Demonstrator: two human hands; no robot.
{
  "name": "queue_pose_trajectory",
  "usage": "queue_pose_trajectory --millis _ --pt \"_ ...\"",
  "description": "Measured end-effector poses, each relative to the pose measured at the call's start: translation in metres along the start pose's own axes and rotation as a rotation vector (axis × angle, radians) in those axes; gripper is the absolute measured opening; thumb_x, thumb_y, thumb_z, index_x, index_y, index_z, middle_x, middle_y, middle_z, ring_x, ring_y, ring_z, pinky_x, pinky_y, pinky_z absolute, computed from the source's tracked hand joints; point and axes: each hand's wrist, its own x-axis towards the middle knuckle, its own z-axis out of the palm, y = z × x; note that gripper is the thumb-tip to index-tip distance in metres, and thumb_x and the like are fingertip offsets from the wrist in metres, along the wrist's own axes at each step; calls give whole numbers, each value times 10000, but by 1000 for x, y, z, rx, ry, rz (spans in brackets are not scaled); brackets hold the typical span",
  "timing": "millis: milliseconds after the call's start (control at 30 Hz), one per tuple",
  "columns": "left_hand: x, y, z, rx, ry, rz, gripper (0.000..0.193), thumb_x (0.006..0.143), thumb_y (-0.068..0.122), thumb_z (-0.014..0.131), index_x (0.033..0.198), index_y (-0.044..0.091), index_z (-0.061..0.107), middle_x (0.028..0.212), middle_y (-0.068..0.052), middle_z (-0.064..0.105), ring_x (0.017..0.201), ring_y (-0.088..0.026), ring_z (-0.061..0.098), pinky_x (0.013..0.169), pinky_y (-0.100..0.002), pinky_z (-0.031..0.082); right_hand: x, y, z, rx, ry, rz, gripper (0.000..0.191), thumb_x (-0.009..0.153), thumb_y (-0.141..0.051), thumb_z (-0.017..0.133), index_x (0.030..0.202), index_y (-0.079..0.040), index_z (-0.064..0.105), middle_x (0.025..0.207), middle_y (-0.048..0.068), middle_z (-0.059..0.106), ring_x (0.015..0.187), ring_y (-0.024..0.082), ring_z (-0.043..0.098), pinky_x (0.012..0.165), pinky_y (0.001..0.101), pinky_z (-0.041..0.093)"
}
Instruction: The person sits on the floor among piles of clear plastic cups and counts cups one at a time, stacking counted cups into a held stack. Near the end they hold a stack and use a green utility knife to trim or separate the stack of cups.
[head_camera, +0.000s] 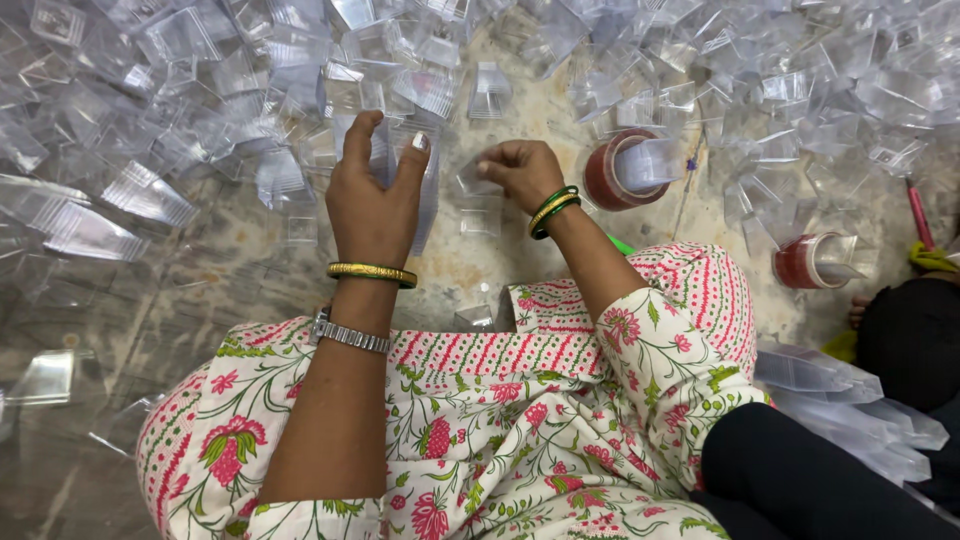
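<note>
My left hand (372, 200) is wrapped around an upright stack of clear plastic box pieces (425, 205), thumb and fingers on its top. My right hand (520, 172) pinches one small clear plastic piece (473, 178) just to the right of that stack. Both wrists wear bangles, and a metal watch sits on my left forearm. A single clear square piece (480, 221) lies on the floor below my right hand.
Several loose clear plastic boxes (150, 100) cover the stone floor ahead and to both sides. Two red tape rolls (622, 170) (812, 262) lie to the right. Nested clear stacks (850, 395) sit by my right knee. Another person's dark clothing (915, 340) is at the right edge.
</note>
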Motion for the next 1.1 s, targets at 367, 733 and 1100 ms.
queue_pose_trajectory --millis 367,733,1100 --pt "-3 0 -12 10 -18 45 543 902 375 761 1321 60 620 939 -216 734 827 -331 733 769 -430 553 -91 -26 10 -724 -20 -455 160 827 -112 804 981 -137 836 918 97 798 759 217 742 694 336 571" --pt "-12 5 -15 259 -562 4 828 694 461 822 1417 162 552 1193 -200 697 1055 -353 691 882 -412 536 -75 -59 -26 489 -266 -21 295 986 -174 669 1190 39 681 931 105 775 623 132 689 562 273 578" --pt "9 -8 -2 -355 -343 -114 589 1019 479 507 1448 81 571 1436 -147 649 1342 -212 591 1092 -312 434 -18 -40 -53 -952 117 -55 399 863 -409 769 1097 -87 776 1023 176 740 948 341 704 847 467 540"
